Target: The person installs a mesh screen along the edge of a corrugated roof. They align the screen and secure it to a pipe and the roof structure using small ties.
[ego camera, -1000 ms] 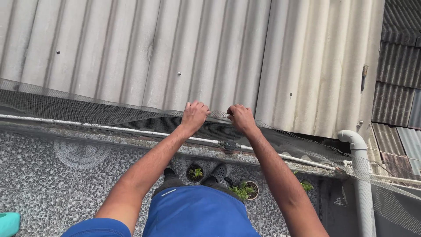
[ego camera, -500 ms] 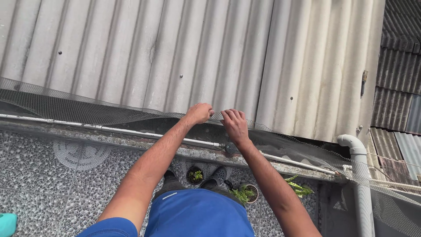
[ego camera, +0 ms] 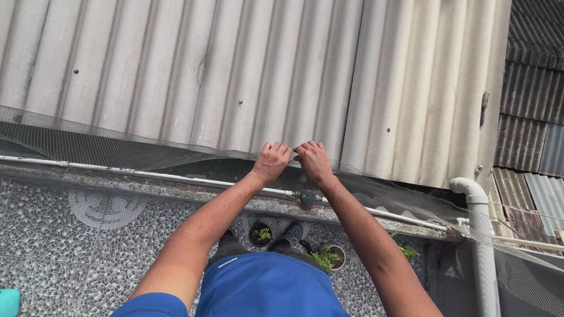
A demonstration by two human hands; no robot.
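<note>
Both hands (ego camera: 292, 161) have closed together, pinching the mesh netting (ego camera: 106, 149).

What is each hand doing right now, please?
Left hand: closed, pinching the mesh netting at the corrugated roof edge.
Right hand: closed, pinching the same netting.

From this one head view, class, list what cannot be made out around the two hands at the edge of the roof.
- Fingertips of the left hand and right hand: curled under at the mesh, so their grip is hidden.
- Gutter under the mesh: in shadow.
- Feet: mostly covered by the blue shorts.
- Small plant pots: too small to tell the plants.
- White drainpipe: its lower end is cut off by the bottom edge.
</note>
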